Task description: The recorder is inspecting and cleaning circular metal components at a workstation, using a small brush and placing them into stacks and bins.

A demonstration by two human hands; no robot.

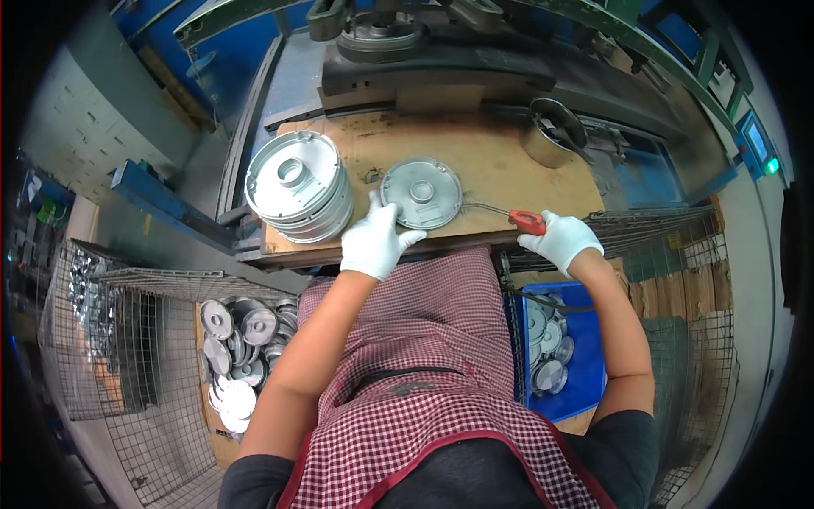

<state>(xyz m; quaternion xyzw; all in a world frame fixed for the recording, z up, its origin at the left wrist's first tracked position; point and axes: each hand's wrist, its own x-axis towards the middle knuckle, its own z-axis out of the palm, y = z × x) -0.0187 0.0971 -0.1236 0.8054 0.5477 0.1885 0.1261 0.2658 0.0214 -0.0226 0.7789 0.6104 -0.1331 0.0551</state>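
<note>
A round grey metal disc (410,214) with a raised hub lies on the cardboard-covered bench in front of me. My left hand (373,242), in a white glove, grips the disc at its lower left rim, fingers along the left side and thumb at the near edge. Opposite it, my right hand (563,241), also gloved in white, is closed round the handle of a red-handled tool (527,222) with a thin bent metal shaft. The shaft's tip meets the disc's right edge. Left of the disc stands a stack of similar metal discs (318,174).
A metal can (546,151) holding dark pieces stands at the bench's back right. Behind is a dark machine (432,72). Wire baskets flank me; the left basket (170,407) holds piled discs. More discs fill a blue bin (585,339) below right. A lit screen (756,140) is far right.
</note>
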